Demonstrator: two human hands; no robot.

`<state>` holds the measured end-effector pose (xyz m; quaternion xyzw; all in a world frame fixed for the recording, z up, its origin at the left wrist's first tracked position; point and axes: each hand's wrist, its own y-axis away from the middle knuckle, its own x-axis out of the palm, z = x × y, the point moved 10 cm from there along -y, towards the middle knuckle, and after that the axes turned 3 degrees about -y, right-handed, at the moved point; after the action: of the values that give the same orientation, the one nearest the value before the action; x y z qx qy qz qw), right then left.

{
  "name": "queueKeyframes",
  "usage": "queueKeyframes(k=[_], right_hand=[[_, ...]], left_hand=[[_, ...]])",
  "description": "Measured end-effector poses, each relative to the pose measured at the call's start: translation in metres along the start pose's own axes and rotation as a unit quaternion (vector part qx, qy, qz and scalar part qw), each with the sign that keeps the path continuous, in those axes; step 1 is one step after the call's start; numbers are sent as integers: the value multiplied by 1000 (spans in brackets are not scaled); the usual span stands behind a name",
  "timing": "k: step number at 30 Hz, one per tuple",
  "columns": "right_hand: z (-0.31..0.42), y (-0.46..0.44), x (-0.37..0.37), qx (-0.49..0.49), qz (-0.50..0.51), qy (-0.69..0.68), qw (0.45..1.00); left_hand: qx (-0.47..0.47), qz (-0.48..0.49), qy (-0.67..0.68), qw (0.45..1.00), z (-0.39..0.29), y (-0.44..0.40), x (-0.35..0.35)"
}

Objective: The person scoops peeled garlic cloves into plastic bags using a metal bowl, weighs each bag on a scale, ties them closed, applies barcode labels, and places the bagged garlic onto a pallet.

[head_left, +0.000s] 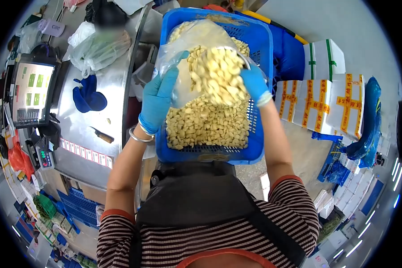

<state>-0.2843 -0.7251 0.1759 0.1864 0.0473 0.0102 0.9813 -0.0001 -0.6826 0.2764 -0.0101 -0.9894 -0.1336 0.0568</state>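
Note:
My left hand (160, 96), in a blue glove, grips the edge of a clear plastic bag (179, 85) on the left side of the crate. My right hand (255, 82), also gloved, is closed on the right rim of a bowl (247, 60), mostly hidden by its heaped load. Pale peeled garlic cloves (221, 73) fill it, blurred by motion at the bag's mouth. Below both hands, a blue plastic crate (165, 154) holds many more loose garlic cloves (205, 125). Part of the bag lies over the cloves at the crate's far end.
Left of the crate stands a metal table (82, 145) with a knife (102, 135), a blue cloth-like item (89, 94), plastic bags (98, 51), a strip of labels (87, 153) and a screen (33, 91). White taped boxes (317, 102) stand at right.

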Motion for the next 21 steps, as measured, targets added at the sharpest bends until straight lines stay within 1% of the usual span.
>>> queueKeyframes(k=[1,2,3,4,5,6,8,9,10,11,12,13,14,15,16,17,19,20,21], right_hand=[[44,13,18,-7,-60,116,991],[80,27,36,-13,-120,229,966],[91,23,53,-180,-174,358,900],[114,36,75,-356,-170,372,840],[117,43,78,-399,-156,379,820],[125,57,84,-441,-137,386,799],[118,94,48,-443,-201,277,829],[122,116,30,-419,-212,188,863],[101,129,11,-384,-223,144,884],[71,136,-5,-369,-209,162,891],[32,140,-13,-306,-196,235,901],[-22,136,-22,-240,-182,278,912],[-45,135,-20,-158,-199,415,874],[-86,124,-26,-78,-197,411,887],[-159,105,-30,-56,-181,363,912],[-190,98,-17,23,-196,371,907],[-213,72,43,88,-69,363,925],[-251,65,55,168,-9,307,937],[-264,60,69,239,50,249,937]], left_hand=[[2,10,1,1000,2,0,5],[6,14,9,1000,-1,0,13],[10,19,16,1000,-5,1,22],[13,23,24,999,-7,2,30],[61,15,8,998,-17,1,31],[46,17,10,999,-15,-2,29],[4,17,17,1000,-5,-3,18],[-2,2,18,1000,-5,-2,11],[1,-3,34,999,-2,-3,7],[5,-8,51,999,0,-4,2],[8,-14,69,998,4,-5,-2],[21,-25,56,998,8,-7,-9],[10,-28,61,998,12,-6,-9],[0,-31,65,997,13,-4,-9],[-7,-37,66,997,12,-4,-11],[0,-23,46,999,8,-1,-10],[-1,-25,15,1000,3,4,-10],[-2,-20,3,1000,1,6,-6],[-2,-17,7,1000,0,5,-3]])
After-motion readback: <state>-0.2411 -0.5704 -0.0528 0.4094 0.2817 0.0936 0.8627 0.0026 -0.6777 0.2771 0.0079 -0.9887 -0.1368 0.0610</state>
